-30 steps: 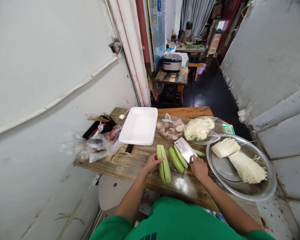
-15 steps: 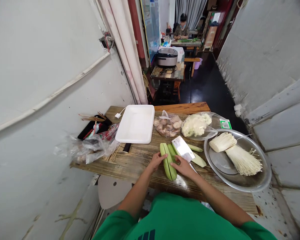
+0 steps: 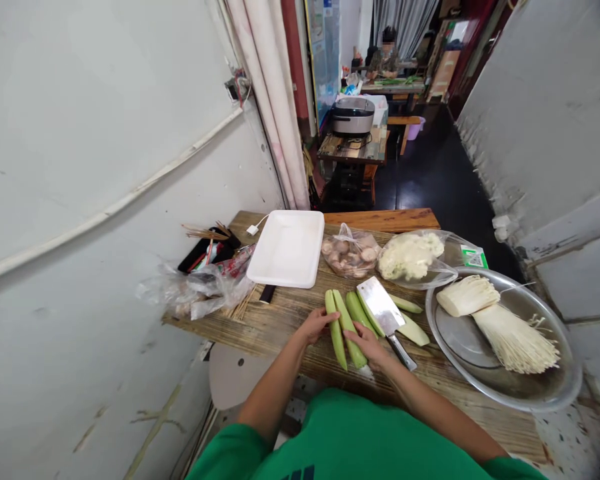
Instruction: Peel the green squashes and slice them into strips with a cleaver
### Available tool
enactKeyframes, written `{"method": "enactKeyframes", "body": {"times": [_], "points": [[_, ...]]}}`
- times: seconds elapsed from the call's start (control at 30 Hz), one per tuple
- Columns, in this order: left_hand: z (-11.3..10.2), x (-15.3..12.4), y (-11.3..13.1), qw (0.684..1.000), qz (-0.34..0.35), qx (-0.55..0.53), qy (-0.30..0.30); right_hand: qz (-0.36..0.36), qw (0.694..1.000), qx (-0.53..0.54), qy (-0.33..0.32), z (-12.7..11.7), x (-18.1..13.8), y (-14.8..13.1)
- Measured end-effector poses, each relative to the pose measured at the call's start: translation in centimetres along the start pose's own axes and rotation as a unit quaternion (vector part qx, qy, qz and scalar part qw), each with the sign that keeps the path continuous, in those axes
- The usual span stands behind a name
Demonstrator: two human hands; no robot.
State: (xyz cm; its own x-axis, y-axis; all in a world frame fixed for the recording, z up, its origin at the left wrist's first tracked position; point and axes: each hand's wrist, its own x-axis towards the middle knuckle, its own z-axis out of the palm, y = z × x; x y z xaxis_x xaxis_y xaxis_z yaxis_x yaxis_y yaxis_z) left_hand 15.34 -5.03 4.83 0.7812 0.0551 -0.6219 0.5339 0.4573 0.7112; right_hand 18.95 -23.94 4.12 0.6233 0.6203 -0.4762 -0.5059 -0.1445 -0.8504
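Two long pale-green zucchini pieces lie side by side with a gap between them at the table's near middle. My left hand [image 3: 314, 327] is closed on the narrower left zucchini piece [image 3: 336, 339]. The thumb and fingers of my right hand [image 3: 371, 347] grip the right zucchini piece [image 3: 347, 327]. Just beyond that hand rest another green zucchini piece [image 3: 358, 310] and a cleaver [image 3: 381, 305], its blade lying over zucchini and its handle toward me. Pale cut slices [image 3: 413, 330] show at the cleaver's right.
A white tray [image 3: 289, 277] stands at the back left, near bundled skewers and crumpled plastic bags [image 3: 195, 290]. Bagged mushrooms [image 3: 350, 253] and bagged cauliflower [image 3: 413, 253] line the back. At right, a metal basin [image 3: 463, 343] holds enoki mushrooms [image 3: 517, 340]. A person sits far off.
The two zucchini pieces, close together before, are now parted, the left one in my left hand and the right one in my right. The camera view has turned slightly left.
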Motion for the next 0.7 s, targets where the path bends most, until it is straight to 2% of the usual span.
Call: {"method": "enactKeyframes", "body": {"times": [0.07, 0.23, 0.37, 0.43, 0.5, 0.57, 0.6, 0.7], "points": [[-0.2, -0.1, -0.1, 1.000, -0.006, -0.003, -0.006, 0.014, 1.000, 0.001, -0.020, -0.1, 0.1, -0.2], [-0.4, 0.1, -0.1, 1.000, -0.010, -0.016, 0.017, 0.001, 0.999, -0.033, -0.006, -0.4, 0.3, -0.8], [-0.9, 0.1, 0.0, 0.999, -0.031, -0.030, -0.003, 0.045, 0.996, -0.023, -0.072, -0.5, 0.6, -1.4], [-0.9, 0.1, -0.3, 0.998, -0.035, -0.045, 0.019, 0.044, 0.993, -0.067, -0.084, -0.5, 1.0, -2.0], [-0.9, 0.2, -0.8, 0.996, -0.045, -0.052, 0.059, 0.006, 0.983, -0.170, -0.068, -0.8, 1.1, -2.5], [-0.9, 0.3, -1.5, 0.993, -0.056, -0.051, 0.092, -0.049, 0.948, -0.316, -0.007, -1.7, 0.4, -2.7], [-1.0, 0.4, -1.9, 0.991, -0.059, -0.049, 0.105, -0.073, 0.916, -0.393, 0.040, -2.5, -0.4, -2.6], [-1.4, 0.6, -3.0, 0.986, -0.063, -0.040, 0.146, -0.085, 0.786, -0.585, 0.177, -5.5, -3.9, -0.8]]}}
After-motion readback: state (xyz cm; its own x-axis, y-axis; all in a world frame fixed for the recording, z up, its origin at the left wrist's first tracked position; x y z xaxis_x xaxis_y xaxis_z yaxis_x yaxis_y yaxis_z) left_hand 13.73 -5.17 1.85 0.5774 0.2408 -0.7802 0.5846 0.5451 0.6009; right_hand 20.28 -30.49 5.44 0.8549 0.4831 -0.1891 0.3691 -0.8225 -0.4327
